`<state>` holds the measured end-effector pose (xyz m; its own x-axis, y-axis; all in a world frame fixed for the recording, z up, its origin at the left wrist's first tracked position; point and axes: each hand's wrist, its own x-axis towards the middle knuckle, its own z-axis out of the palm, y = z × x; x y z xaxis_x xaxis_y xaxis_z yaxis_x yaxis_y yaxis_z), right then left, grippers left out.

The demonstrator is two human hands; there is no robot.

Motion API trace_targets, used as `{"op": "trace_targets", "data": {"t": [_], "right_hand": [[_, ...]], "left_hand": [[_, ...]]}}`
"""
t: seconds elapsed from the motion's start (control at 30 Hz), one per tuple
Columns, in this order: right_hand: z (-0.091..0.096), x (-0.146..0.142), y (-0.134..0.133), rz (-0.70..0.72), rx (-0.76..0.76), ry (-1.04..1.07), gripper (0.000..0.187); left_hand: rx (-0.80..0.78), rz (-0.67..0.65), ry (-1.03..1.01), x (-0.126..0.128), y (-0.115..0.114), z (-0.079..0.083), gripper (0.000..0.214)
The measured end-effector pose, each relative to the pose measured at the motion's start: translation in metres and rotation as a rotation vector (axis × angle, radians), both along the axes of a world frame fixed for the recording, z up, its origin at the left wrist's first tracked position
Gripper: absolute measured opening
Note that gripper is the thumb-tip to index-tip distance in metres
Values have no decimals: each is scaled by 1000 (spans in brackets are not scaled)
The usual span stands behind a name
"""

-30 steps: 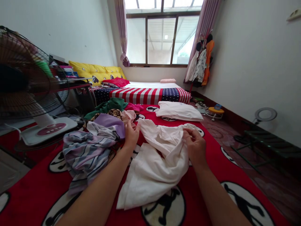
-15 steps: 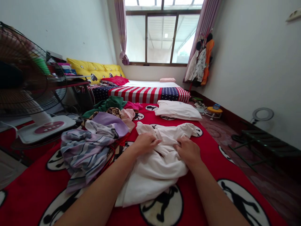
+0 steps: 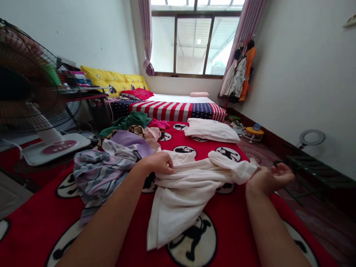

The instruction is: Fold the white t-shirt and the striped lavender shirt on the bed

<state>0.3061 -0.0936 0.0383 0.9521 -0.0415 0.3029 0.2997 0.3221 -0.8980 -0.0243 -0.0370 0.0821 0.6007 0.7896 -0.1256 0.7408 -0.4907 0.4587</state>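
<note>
A crumpled white garment (image 3: 189, 189) lies stretched across the red bedcover (image 3: 244, 218) in front of me. My left hand (image 3: 160, 163) is closed on the garment's left end, beside the pile of clothes. My right hand (image 3: 268, 178) grips the garment's right end at the bed's right edge, fingers curled around the cloth. The garment's lower part hangs loose toward me.
A pile of clothes (image 3: 111, 163), striped, purple and green, lies at the left. A folded white garment (image 3: 211, 129) rests farther up the bed. A standing fan (image 3: 30, 92) is at the far left. The floor, a green rack (image 3: 317, 170) and a ring light (image 3: 311, 138) are at the right.
My hands have moved apart: the right one swung out to the bed's right edge, pulling the white garment out wide. The left hand shifted slightly left.
</note>
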Motion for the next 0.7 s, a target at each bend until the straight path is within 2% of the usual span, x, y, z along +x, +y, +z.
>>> {"op": "trace_targets", "data": {"t": [0.07,0.1,0.2,0.27,0.37,0.4,0.47,0.53,0.57,0.63,0.7], "right_hand": [[6,-11,-5,31,-16,-249,43],[8,-18,-7,106,-37,-379,41],[8,-41,-5,457,-250,-724,32],[0,-51,-1,614,-527,-871,41],[-13,-53,4,595,-950,-858,69],[-16,-51,4,575,-1043,-824,70],[-15,-45,2,567,-1124,-762,53],[-10,-39,0,575,-1033,-680,34],[-6,-36,-1,567,-908,-608,32],[2,-31,-2,494,-530,-413,35],[8,-28,-2,457,-179,-227,35]], "left_hand": [[163,85,-152,8,2,-2,24],[274,131,-228,13,4,-6,25],[533,208,-332,29,11,-27,29],[552,216,-250,36,13,-44,41],[490,254,-61,41,14,-64,59],[480,270,-28,41,13,-67,62],[479,307,-16,40,12,-67,63],[473,318,-21,39,12,-63,53],[460,313,-17,38,13,-61,44],[448,301,-12,36,14,-58,36],[472,288,-42,34,16,-58,49]]}}
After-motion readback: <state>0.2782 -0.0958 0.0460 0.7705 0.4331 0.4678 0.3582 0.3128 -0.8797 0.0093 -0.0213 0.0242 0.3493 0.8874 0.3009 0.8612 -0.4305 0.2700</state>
